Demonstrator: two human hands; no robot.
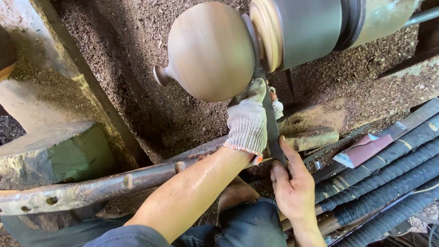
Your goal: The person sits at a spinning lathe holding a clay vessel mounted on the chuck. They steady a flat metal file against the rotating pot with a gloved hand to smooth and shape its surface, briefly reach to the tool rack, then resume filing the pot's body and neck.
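Two hands on one long dark chisel [273, 132]: gloved left hand [248, 123] gripped near tip, bare right hand [292, 183] closed lower down. Rounded wooden vase [210, 50] on lathe looks shaped; base by chuck [311, 29] uncut.

Woodturning workshop: lathe [320, 23], sawdust-covered floor [137, 91], wrapped tools [388, 183].

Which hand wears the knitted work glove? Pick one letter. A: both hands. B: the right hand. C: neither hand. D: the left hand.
D: the left hand has a white knitted glove and presses the dark flat tool near the round wooden vessel, while the right hand is bare and holds the tool's lower end.
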